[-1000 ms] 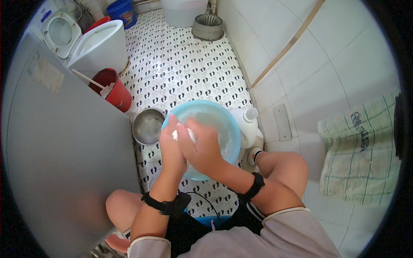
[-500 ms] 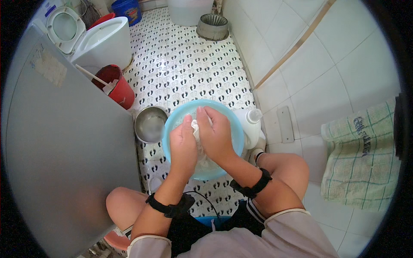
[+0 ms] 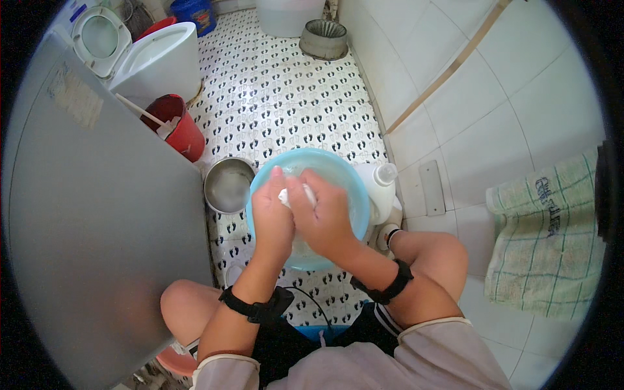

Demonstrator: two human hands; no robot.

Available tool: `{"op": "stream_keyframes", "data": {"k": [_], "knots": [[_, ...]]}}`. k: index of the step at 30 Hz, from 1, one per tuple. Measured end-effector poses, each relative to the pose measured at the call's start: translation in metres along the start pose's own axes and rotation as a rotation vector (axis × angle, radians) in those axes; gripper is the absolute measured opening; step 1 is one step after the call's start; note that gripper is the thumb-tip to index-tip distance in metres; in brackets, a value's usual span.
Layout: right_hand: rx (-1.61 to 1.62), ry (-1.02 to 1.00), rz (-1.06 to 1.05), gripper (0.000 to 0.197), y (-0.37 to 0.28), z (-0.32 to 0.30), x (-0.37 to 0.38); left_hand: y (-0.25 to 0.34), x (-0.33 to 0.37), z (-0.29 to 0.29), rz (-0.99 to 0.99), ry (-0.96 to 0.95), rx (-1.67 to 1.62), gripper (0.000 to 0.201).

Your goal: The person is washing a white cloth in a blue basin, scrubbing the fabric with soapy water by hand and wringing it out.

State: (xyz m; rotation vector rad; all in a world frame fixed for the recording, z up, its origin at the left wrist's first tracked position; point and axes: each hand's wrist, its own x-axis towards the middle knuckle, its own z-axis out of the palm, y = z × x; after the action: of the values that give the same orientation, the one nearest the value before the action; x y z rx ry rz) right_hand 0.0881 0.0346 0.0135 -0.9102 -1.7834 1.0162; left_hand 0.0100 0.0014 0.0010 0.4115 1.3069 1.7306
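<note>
A light blue basin point(image 3: 359, 195) with cloudy, sudsy water stands on the floor in front of me. Over it, my left hand point(image 3: 272, 211) and my right hand point(image 3: 322, 211) press together around a white cloth point(image 3: 284, 197). Both hands are closed on it, the right one slightly blurred. Only small folds of the cloth show between the thumbs and fingers; the rest is hidden. A white plastic jug point(image 3: 379, 185) with a cap stands against the basin's right side, and a steel bowl point(image 3: 229, 185) is close to its left.
A grey panel point(image 3: 123, 214) rises on my left. Behind it are a red bucket point(image 3: 185, 136) with a stick and a white toilet point(image 3: 159, 62). A tiled wall borders the right, with a green-checked towel point(image 3: 543, 247) hanging there. A grey metal pot point(image 3: 324, 40) sits at the back.
My hands have drawn closer together and the right thumb has shifted left across the cloth. Less of the cloth shows below the hands.
</note>
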Motion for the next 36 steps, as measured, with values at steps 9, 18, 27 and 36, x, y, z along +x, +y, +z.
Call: {"op": "stream_keyframes", "data": {"k": [9,18,27,36], "knots": [[-0.006,-0.007,0.007,0.028,0.001,0.005,-0.002,0.004,0.002,-0.006,-0.05,-0.001,-0.018,0.042],[-0.093,0.009,-0.05,0.027,-0.004,0.004,-0.002,0.002,0.003,-0.017,-0.058,-0.083,0.022,0.035],[-0.053,-0.011,-0.054,0.027,-0.009,0.001,-0.004,0.016,-0.004,-0.014,-0.058,-0.1,0.002,0.037],[-0.12,-0.013,-0.116,0.028,-0.009,-0.001,-0.005,0.003,0.003,-0.014,0.033,-0.077,0.096,0.043]]}}
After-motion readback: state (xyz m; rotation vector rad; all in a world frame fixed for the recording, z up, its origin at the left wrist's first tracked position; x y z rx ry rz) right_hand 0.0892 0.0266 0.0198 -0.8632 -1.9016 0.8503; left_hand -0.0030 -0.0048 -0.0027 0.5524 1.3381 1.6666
